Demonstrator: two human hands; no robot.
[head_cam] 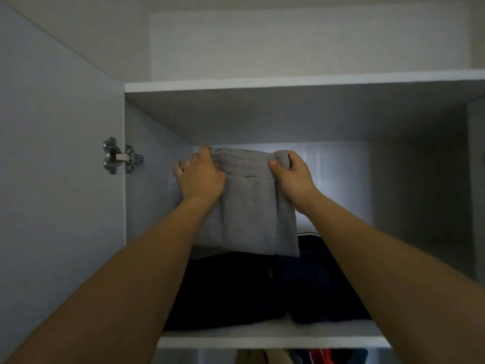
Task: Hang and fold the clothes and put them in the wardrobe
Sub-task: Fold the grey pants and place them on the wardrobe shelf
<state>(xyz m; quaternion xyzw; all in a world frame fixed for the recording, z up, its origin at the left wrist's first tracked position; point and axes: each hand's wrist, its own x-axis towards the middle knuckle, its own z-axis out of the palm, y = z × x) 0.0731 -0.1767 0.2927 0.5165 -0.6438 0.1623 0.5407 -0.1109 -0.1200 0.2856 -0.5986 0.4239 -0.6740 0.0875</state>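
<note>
Head view: grey garment (pixel 246 206) folded, held over dark stack (pixel 236 285) on shelf (pixel 270 340) of wardrobe (pixel 147 206). Gripped at far end, waistband pointing toward back wall, long axis running depthwise, near edge hanging toward camera. Left hand (pixel 200 177) and right hand (pixel 290 177) pinching opposite top corners, equally near. Probably next: lowering flat onto stack. Hinge (pixel 122 156) left; hanging clothes (pixel 301 357) below.

— Where does the head view look from?
— From the person's head, facing forward and slightly up into the white wardrobe (pixel 301 86), close enough that both forearms reach its middle shelf (pixel 275 340).
</note>
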